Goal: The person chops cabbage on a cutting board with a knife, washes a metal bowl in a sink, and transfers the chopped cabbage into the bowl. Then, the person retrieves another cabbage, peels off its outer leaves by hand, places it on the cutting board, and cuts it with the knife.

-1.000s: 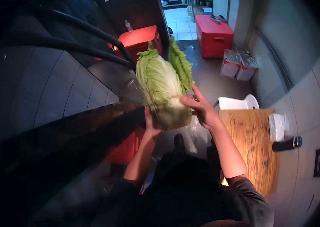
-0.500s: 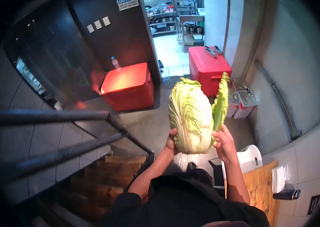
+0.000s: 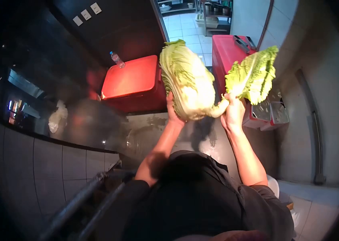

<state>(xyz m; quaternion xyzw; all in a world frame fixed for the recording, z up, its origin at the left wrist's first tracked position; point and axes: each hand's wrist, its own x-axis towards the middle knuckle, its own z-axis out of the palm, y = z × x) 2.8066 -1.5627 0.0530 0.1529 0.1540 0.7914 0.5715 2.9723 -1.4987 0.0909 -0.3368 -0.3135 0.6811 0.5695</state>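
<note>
A large napa cabbage (image 3: 187,82) is held up before me, its pale base low and its leafy top pointing away. My left hand (image 3: 173,111) grips it at the lower left side, with some fingers hidden behind it. My right hand (image 3: 233,111) is closed on the white stalk of an outer cabbage leaf (image 3: 253,74). That leaf spreads out to the right, bent away from the head. At its lower end the stalk still joins the cabbage's base.
A red cooler (image 3: 131,78) with a plastic bottle (image 3: 117,59) on its lid stands ahead left. Tongs lie on another red cooler (image 3: 223,50) by the doorway. White-and-red bins (image 3: 257,114) sit at right. A metal railing (image 3: 77,201) runs at lower left.
My right hand has pulled the outer leaf outward to the right, so it now fans wide from the head. The view has moved forward, past the stairs and railing.
</note>
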